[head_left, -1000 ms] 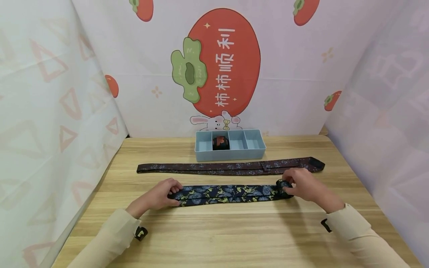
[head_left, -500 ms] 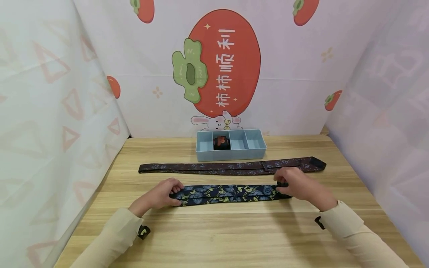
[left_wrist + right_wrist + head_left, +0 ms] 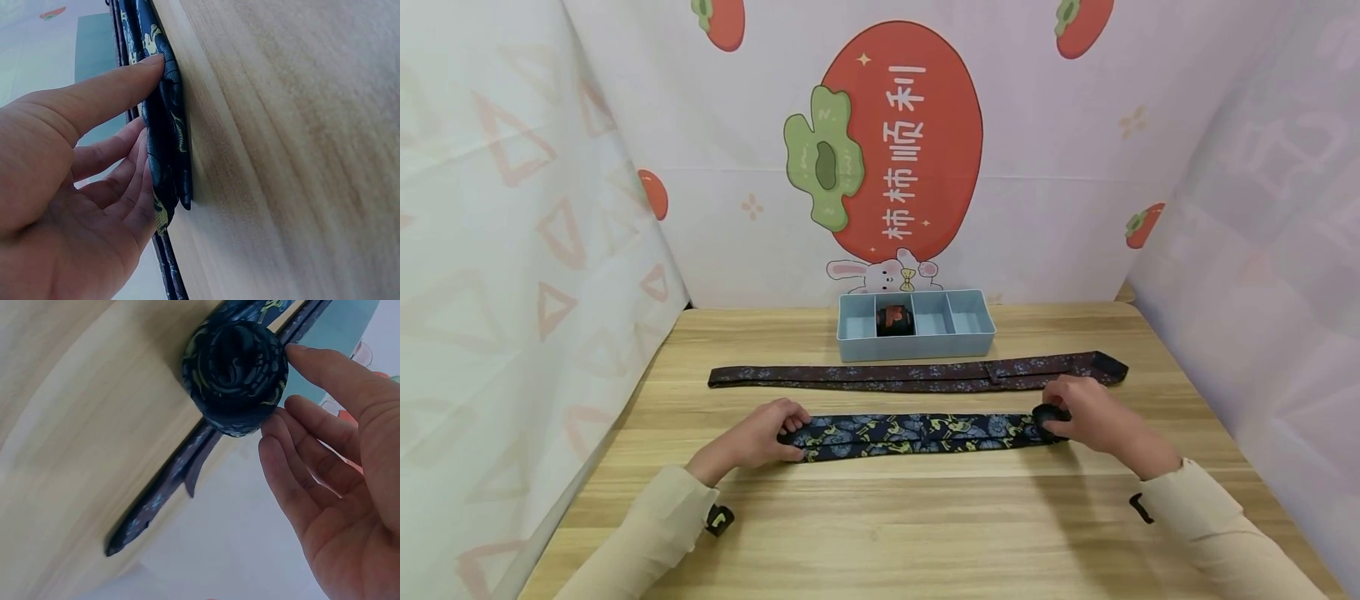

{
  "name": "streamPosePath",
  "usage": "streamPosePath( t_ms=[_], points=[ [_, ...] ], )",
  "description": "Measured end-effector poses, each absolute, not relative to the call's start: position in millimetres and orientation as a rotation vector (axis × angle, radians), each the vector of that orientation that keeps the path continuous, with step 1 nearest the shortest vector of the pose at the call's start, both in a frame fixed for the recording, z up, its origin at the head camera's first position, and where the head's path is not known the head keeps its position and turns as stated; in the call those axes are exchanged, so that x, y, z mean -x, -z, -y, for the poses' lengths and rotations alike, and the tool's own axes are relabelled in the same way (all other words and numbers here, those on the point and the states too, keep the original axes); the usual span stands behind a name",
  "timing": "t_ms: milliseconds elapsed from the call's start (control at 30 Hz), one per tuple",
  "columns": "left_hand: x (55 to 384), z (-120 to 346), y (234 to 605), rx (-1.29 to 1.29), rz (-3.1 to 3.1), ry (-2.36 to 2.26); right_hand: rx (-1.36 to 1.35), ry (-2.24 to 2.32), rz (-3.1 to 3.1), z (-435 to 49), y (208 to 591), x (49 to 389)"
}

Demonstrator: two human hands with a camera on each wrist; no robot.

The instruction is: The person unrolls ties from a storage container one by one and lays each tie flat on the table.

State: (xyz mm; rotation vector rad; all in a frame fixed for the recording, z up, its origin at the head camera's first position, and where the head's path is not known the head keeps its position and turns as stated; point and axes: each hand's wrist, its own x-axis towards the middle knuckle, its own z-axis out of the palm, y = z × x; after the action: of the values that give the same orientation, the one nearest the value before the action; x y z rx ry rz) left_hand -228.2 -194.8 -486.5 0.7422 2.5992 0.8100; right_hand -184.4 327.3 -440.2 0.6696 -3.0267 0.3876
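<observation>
A dark navy necktie (image 3: 917,433) with blue and yellow figures lies folded lengthwise across the table, its right end wound into a roll. My left hand (image 3: 766,435) pinches the tie's flat left end, thumb on the near edge and fingers at the far edge. In the right wrist view the roll (image 3: 234,375) shows its spiral side, upright on edge. Thumb and fingertips of my right hand (image 3: 1086,417) grip this roll from the right. Behind lies a second necktie (image 3: 880,377), maroon with small blue flowers, stretched out flat.
A pale blue box (image 3: 917,347) with several compartments stands at the back of the wooden table (image 3: 880,525). One compartment holds a dark rolled necktie (image 3: 894,321) with a red pattern. A printed cloth (image 3: 1037,250) hangs behind; white cloth walls flank the table.
My right hand shifted left with the roll, then came back right past where it was a second ago. My left hand has stayed at the tie's left end.
</observation>
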Motion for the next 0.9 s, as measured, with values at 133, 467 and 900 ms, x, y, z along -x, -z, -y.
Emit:
streamPosePath(
  t_ms=[133,467,900],
  points=[
    [229.9,195.0,486.8,-0.762,-2.597,-0.810,-0.619,-0.387,3.023,-342.0,443.2,179.6],
    [231.9,198.9,488.3,-0.777,-2.601,-0.790,-0.598,-0.425,3.041,-349.3,440.0,177.6],
    [233.2,221.0,486.3,-0.695,-2.610,-0.785,-0.720,-0.405,3.096,-307.3,441.1,189.5]
  ],
)
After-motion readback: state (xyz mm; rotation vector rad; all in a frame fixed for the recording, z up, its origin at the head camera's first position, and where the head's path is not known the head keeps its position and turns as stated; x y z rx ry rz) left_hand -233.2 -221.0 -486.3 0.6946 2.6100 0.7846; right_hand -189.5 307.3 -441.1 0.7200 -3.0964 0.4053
